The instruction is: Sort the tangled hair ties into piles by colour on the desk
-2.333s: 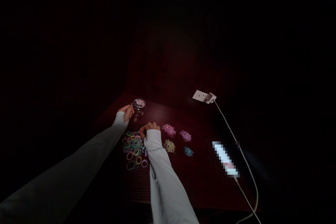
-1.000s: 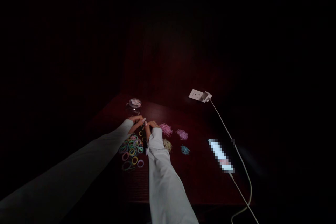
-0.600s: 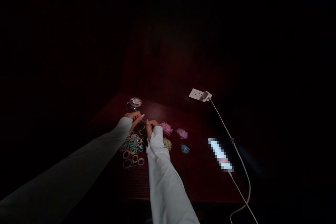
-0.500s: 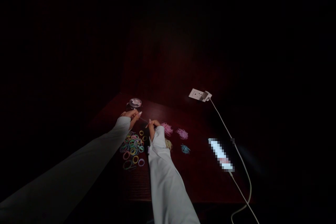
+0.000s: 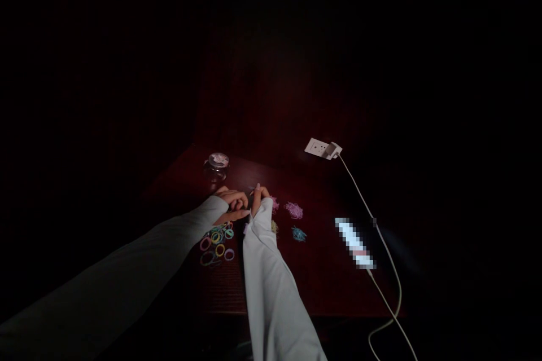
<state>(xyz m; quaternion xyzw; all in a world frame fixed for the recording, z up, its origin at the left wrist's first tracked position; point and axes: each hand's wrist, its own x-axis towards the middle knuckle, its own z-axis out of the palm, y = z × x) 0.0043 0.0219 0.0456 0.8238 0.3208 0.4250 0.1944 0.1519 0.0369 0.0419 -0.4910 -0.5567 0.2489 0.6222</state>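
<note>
My left hand (image 5: 232, 203) reaches in over the upper edge of a heap of coloured hair ties (image 5: 217, 237), its fingers bent towards my right. Close beside it, my right hand (image 5: 259, 198) has its thumb and index finger pinched together; whatever lies between them is too small to name. Right of that hand are small piles of thin bands: pink (image 5: 275, 203), purple (image 5: 294, 210), blue (image 5: 298, 233) and a pale yellow one (image 5: 275, 227) partly behind my sleeve. What my left fingers touch is hard to make out.
A clear lidded jar (image 5: 217, 167) stands beyond my hands on the dark red table (image 5: 313, 287). To the right are a white socket plate with a charger (image 5: 323, 149), a pixelated bright device (image 5: 354, 243) and a pale cable (image 5: 392, 265).
My left hand has moved right and nearer me, away from the jar and up to my right hand. A thin strand seen between the hands earlier no longer shows.
</note>
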